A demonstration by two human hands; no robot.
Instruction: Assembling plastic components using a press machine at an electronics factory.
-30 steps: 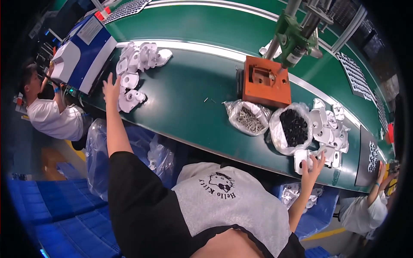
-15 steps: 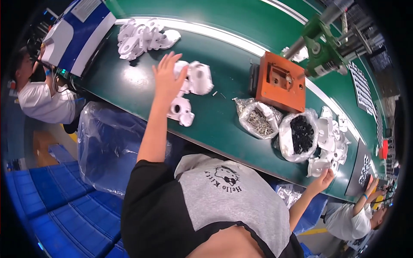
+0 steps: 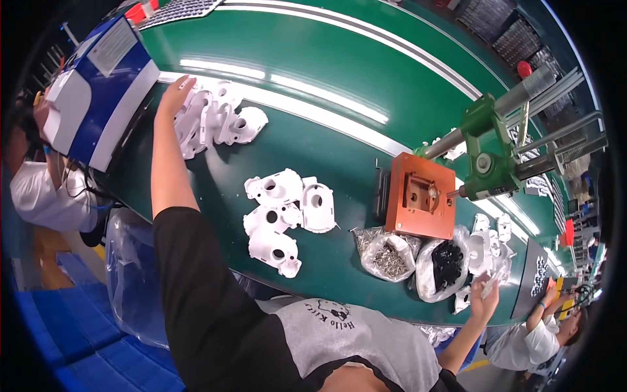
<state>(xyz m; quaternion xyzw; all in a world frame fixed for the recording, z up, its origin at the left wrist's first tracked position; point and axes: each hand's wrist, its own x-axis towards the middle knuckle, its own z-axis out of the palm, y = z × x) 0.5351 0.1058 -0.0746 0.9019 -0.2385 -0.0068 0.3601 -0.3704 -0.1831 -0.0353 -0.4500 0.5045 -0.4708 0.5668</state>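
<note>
My left hand (image 3: 175, 97) is at the back left edge of a pile of white plastic housings (image 3: 208, 124). Its fingers bend over the pile and are partly hidden, so its grip is unclear. At the bench's right front, my right hand (image 3: 484, 300) is closed, with a blurred white plastic part (image 3: 490, 282) at its fingertips. More white housings (image 3: 482, 251) lie just beyond it. Mid-bench, several round-holed white housings (image 3: 274, 245) lie close together, apart from both hands.
An orange fixture block (image 3: 424, 196) stands beside a green press (image 3: 483, 153). In front are a bag of metal pins (image 3: 390, 260) and a bag of black parts (image 3: 447, 266). A blue-and-white machine (image 3: 104, 98) stands left. Other people (image 3: 49, 196) work at both sides.
My left hand has moved from above the middle housings to the far-left pile. My right hand has lifted slightly with a white part at its fingers. The whole view has shifted.
</note>
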